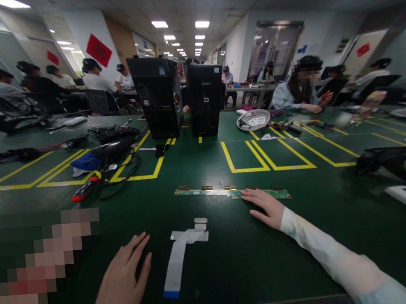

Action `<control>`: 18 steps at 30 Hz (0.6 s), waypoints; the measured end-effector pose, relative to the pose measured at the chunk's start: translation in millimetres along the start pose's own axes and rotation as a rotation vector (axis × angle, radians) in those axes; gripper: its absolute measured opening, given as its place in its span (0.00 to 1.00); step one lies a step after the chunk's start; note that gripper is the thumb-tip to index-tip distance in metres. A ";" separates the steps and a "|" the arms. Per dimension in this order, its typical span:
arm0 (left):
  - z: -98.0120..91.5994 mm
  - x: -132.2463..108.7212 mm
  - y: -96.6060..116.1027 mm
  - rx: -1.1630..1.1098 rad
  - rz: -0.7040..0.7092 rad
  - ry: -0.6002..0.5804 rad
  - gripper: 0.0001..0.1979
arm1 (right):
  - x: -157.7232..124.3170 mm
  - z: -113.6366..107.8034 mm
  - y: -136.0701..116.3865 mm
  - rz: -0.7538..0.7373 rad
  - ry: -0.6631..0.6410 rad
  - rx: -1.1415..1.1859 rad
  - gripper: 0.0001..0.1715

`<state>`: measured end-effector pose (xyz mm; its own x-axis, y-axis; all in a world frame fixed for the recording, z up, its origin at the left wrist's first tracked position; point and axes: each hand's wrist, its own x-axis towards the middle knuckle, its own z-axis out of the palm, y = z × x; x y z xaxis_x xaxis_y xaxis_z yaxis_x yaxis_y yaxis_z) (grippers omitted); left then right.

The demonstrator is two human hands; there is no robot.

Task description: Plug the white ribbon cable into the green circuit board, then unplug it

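Circuit board strip point(227, 191), long, narrow and green with gold connectors along one edge, lies flat on the green desk point(233, 262). The right hand point(266, 207) rests open, its fingertips touching the strip. The left hand point(122, 282) lies flat and empty just beside a white ribbon cable point(176, 262).

Two black computer towers point(156, 97) stand on the green desk point(232, 252). Right of them lies a white round grille point(253, 119), and further right a seated person point(299, 95). Left of them lie black cables point(119, 165), a blue cloth point(86, 162) and a red-handled screwdriver point(85, 188). Yellow tape boxes point(245, 158) lie before the towers.
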<state>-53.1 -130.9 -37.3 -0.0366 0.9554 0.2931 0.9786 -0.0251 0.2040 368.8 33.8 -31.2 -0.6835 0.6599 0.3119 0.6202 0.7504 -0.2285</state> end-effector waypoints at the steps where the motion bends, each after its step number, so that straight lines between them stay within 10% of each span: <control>1: -0.3 0.0 0.4 0.002 0.000 0.003 0.26 | 7.1 3.6 -9.2 -0.021 -0.015 0.008 0.27; 18: 2.4 0.1 0.9 -0.004 0.016 0.029 0.26 | 69.0 33.6 -97.0 -0.093 -0.162 0.065 0.33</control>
<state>-51.7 -130.2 -39.4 -0.0271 0.9461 0.3228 0.9784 -0.0411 0.2025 248.6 7.8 -18.6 -0.7927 0.5814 0.1832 0.5293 0.8056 -0.2663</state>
